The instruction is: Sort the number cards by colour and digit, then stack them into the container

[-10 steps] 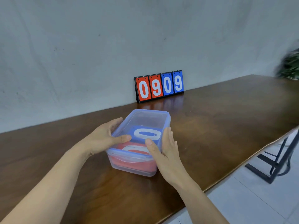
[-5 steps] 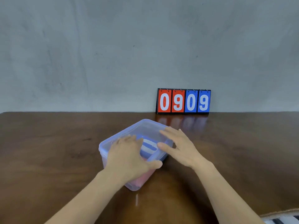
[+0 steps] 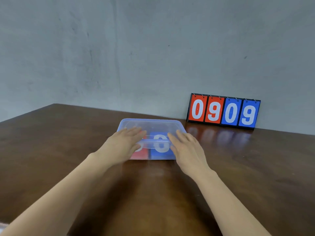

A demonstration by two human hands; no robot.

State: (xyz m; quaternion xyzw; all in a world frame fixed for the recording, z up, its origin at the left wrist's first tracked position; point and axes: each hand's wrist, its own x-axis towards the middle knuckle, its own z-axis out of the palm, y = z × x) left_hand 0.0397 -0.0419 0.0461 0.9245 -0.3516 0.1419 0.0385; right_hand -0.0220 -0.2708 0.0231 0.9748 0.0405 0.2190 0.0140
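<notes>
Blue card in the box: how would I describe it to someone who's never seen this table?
On the brown wooden table by the grey wall sits a clear lidded box, a left hand and a right hand flat on it. Inside, on the right, lies the blue card showing a white 0; the red card beside it is mostly hidden.

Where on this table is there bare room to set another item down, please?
Bare table lies left of the container and left hand, and right of the right hand, before the scoreboard. The container itself is crowded, both hands flat over it.
</notes>
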